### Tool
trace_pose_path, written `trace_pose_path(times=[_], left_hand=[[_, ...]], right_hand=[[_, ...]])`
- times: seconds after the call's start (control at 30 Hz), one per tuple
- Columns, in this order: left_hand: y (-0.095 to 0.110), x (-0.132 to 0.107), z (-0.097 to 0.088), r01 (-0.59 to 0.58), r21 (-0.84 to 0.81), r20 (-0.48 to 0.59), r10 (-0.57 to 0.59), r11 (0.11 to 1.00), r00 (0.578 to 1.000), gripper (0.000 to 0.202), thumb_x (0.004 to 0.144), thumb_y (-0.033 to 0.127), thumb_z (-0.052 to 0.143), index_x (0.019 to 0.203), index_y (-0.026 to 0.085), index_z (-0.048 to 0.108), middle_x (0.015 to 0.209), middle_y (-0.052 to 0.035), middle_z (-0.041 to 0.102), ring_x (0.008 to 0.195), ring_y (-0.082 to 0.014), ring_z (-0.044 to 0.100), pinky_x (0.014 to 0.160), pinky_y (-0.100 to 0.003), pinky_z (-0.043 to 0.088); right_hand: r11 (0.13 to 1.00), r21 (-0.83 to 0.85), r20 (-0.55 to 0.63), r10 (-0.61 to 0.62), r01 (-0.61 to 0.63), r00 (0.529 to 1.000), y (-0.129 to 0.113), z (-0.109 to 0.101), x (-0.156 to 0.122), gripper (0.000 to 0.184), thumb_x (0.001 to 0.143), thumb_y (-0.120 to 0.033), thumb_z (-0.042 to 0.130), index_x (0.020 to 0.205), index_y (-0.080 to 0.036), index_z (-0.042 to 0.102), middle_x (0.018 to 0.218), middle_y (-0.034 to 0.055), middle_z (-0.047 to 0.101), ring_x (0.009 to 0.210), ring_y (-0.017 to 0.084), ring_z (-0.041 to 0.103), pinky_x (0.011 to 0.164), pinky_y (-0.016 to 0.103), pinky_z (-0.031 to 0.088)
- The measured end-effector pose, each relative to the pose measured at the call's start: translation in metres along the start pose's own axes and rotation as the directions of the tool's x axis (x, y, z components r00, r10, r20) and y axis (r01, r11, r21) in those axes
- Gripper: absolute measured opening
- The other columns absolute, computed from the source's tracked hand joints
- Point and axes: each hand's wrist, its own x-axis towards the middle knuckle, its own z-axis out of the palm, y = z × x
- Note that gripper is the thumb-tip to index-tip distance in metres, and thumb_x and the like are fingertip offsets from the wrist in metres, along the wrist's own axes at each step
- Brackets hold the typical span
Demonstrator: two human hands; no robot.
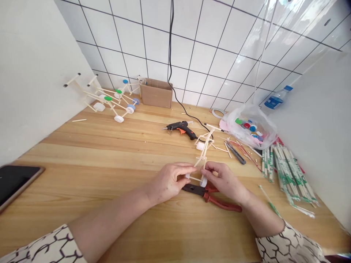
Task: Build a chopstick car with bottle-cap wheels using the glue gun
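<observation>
A small frame of wooden sticks with white bottle-cap wheels (204,148) stands on the wooden table in front of me. My left hand (170,180) pinches its near left end at a white cap. My right hand (223,179) pinches the near right end by another white cap. Both hands are closed on the model. Red-handled pliers (216,199) lie on the table just under and behind my hands.
A black and orange glue gun (182,128) with its cable lies beyond the model. Two finished stick models (109,100) and a cardboard box (156,93) stand at the back left. A bag of caps (251,128), wrapped chopsticks (290,175), scissors (236,153), a phone (15,180).
</observation>
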Motion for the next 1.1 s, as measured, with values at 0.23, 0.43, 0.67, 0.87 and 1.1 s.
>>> trace_pose_path(times=[0.23, 0.43, 0.67, 0.87, 1.1], left_hand=[[0.0011, -0.0001, -0.0012, 0.006, 0.023, 0.012, -0.006, 1.000, 1.000, 0.038, 0.069, 0.005, 0.059, 0.104, 0.017, 0.067, 0.110, -0.0076, 0.067, 0.101, -0.0190, 0.062, 0.093, -0.028, 0.045], [-0.0018, -0.0002, -0.0013, -0.044, -0.026, -0.004, 0.044, 0.999, 0.999, 0.041, 0.069, 0.003, 0.058, 0.105, 0.020, 0.066, 0.109, -0.0045, 0.067, 0.099, -0.0176, 0.063, 0.089, -0.026, 0.048], [-0.0039, 0.0011, -0.0028, -0.065, -0.054, 0.017, 0.066, 0.996, 0.998, 0.041, 0.069, 0.002, 0.059, 0.106, 0.018, 0.066, 0.110, -0.0059, 0.066, 0.099, -0.0184, 0.062, 0.090, -0.026, 0.047], [-0.0060, 0.0010, -0.0029, -0.077, -0.063, 0.030, 0.079, 0.995, 0.996, 0.042, 0.073, 0.001, 0.054, 0.108, 0.021, 0.064, 0.108, -0.0035, 0.067, 0.102, -0.0175, 0.061, 0.090, -0.026, 0.047], [-0.0077, 0.0016, -0.0027, -0.093, -0.049, 0.045, 0.095, 0.994, 0.994, 0.039, 0.074, 0.002, 0.054, 0.108, 0.018, 0.064, 0.109, -0.0056, 0.067, 0.102, -0.0173, 0.060, 0.091, -0.025, 0.046]], right_hand=[[1.000, 0.018, 0.005, 0.004, -0.004, 1.000, -0.0056, -0.0011, -0.0004, 0.029, 0.082, -0.035, 0.044, 0.061, -0.016, 0.049, 0.056, -0.0024, 0.048, 0.056, 0.010, 0.043, 0.054, 0.021, 0.035], [1.000, 0.008, 0.022, 0.013, -0.013, 1.000, -0.0090, -0.0011, -0.0006, 0.030, 0.083, -0.036, 0.043, 0.063, -0.016, 0.053, 0.058, -0.0011, 0.054, 0.057, 0.012, 0.048, 0.057, 0.022, 0.039], [0.999, 0.036, 0.038, 0.030, -0.031, 0.999, -0.0054, 0.0002, 0.0005, 0.031, 0.085, -0.039, 0.044, 0.069, -0.016, 0.056, 0.065, 0.0013, 0.061, 0.062, 0.014, 0.055, 0.062, 0.024, 0.043], [0.995, 0.059, 0.064, 0.074, -0.078, 0.995, -0.0034, 0.0003, -0.0009, 0.031, 0.086, -0.040, 0.044, 0.072, -0.015, 0.058, 0.062, 0.0008, 0.059, 0.059, 0.013, 0.052, 0.058, 0.023, 0.041], [0.992, 0.090, 0.064, 0.085, -0.091, 0.994, -0.0033, 0.0011, -0.0014, 0.031, 0.086, -0.040, 0.043, 0.074, -0.016, 0.058, 0.061, 0.0001, 0.057, 0.056, 0.012, 0.049, 0.055, 0.022, 0.040]])
